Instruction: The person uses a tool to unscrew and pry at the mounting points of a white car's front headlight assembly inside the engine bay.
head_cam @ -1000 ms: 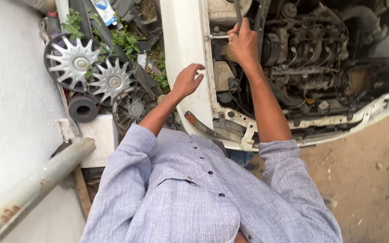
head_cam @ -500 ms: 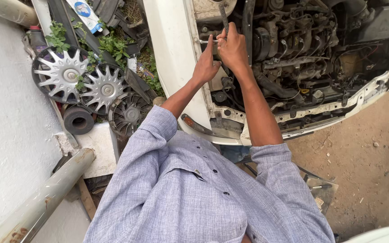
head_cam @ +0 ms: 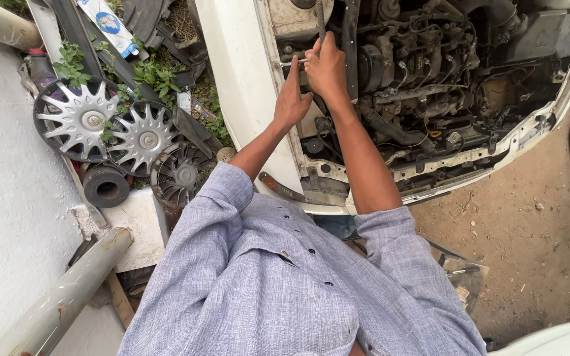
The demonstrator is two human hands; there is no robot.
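Inside the open engine bay [head_cam: 496, 142], both hands' fingers grip, apparently, a thin metal rod [head_cam: 320, 20]: left hand [head_cam: 291, 99], right hand [head_cam: 326, 69].

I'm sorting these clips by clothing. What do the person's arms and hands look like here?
Both arms are bare from above the elbow down. The light blue-grey woven shirt has short sleeves and small dark buttons down the front. The left hand and right hand are ungloved; no watch, ring or band shows on either wrist.

Both hands [head_cam: 311, 82] in engine bay [head_cam: 430, 79], wheel covers [head_cam: 110, 128] left beside wall [head_cam: 1, 198]
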